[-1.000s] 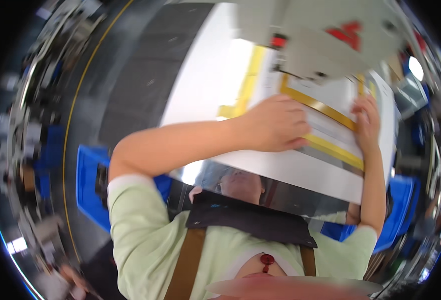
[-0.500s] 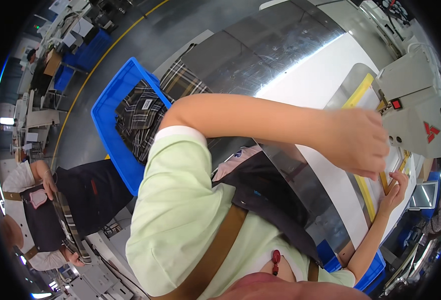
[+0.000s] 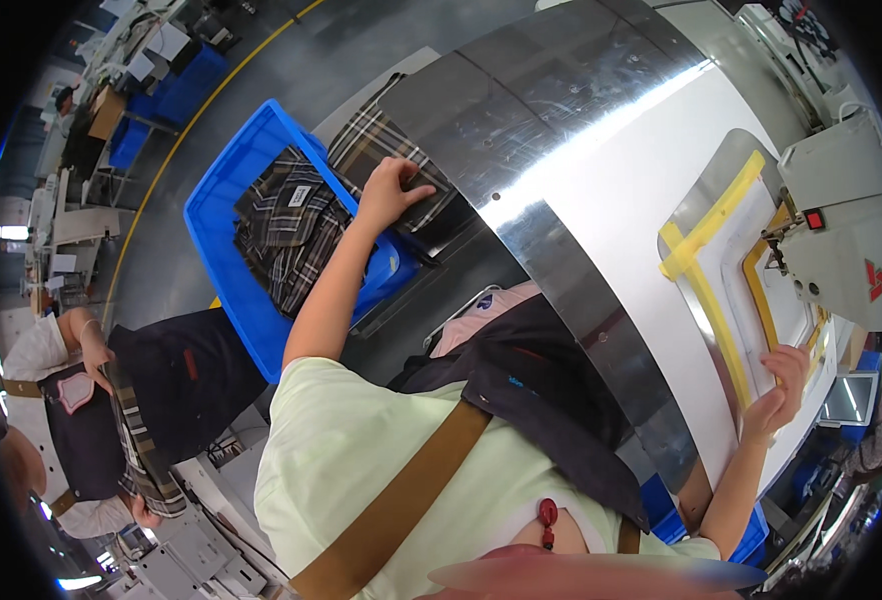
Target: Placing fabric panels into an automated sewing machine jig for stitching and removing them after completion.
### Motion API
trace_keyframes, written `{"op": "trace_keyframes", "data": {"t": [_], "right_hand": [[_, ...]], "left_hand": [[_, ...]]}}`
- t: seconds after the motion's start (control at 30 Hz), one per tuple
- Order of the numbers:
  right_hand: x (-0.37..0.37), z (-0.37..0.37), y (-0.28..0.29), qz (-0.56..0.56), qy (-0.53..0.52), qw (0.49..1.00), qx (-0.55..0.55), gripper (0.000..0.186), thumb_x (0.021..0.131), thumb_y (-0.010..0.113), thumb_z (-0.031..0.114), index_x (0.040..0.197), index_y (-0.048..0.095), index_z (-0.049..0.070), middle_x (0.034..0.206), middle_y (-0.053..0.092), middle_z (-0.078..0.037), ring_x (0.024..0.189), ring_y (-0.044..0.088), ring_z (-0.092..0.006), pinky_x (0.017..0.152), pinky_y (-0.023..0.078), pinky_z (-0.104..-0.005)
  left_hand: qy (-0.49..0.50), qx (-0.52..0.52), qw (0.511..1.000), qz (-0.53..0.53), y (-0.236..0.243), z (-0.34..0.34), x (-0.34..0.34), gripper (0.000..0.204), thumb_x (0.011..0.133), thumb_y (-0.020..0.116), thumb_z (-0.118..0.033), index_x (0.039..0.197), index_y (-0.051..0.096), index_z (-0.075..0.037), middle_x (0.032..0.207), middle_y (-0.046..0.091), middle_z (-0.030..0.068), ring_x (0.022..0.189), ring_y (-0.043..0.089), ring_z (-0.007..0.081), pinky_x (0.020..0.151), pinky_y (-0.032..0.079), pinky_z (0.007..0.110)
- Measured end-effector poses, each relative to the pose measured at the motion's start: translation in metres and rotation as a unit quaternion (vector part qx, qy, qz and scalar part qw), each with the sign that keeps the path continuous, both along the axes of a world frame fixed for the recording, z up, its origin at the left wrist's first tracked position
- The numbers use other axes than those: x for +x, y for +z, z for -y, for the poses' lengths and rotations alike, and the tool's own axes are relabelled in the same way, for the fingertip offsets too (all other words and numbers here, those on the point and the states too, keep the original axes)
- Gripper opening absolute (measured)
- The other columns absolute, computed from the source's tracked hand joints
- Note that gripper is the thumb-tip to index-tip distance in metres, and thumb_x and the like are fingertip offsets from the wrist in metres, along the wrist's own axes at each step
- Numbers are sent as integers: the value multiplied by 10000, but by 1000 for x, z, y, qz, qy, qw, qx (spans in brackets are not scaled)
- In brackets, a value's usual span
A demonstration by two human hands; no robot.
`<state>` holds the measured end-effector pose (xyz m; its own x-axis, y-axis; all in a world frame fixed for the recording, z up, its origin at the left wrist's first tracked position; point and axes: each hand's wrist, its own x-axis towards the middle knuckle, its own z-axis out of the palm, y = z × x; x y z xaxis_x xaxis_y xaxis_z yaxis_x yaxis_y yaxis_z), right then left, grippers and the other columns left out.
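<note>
My left hand (image 3: 391, 195) is over the folded plaid fabric (image 3: 376, 135) between the blue bin and the metal table. Its thumb and fingers are apart; whether the fingertips touch the cloth I cannot tell. My right hand (image 3: 779, 388) rests at the near edge of a flat clear template (image 3: 726, 260) edged with yellow tape, fingers loosely bent and apart. The template lies on the white sheet of the table, partly beneath the head of a grey-white sewing machine (image 3: 836, 210).
A blue bin (image 3: 226, 180) with dark plaid garments (image 3: 296, 225) stands on my left. The curved metal table (image 3: 551, 90) reaches round in front of me. Another person (image 3: 91, 410) at far left holds plaid cloth. A small screen (image 3: 849, 398) is beyond my right hand.
My left hand has swung from above the template, across the table, to the plaid fabric by the bin. The right hand stays at the template with only a slight shift.
</note>
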<state>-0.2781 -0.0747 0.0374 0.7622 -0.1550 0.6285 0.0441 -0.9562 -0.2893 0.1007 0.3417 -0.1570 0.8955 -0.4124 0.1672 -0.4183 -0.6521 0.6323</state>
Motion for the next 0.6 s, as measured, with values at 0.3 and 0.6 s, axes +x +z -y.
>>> {"op": "trace_keyframes", "data": {"t": [0.3,0.6], "right_hand": [[22,-41,-7,-97,143,983,-68,198,892,511,249,815,579,80,810,648,-79,819,609,-280,953,376,-477],[26,-45,-4,-88,100,991,-12,53,807,599,118,780,616,75,783,644,-87,821,611,-255,938,409,-448]], "left_hand": [[-38,35,998,38,-9,4,6,166,794,695,-218,842,657,-64,796,601,110,776,613,279,689,478,369],[84,-343,853,-384,-39,-58,78,242,923,585,-269,1029,634,-57,984,649,23,854,599,143,771,485,314]]}}
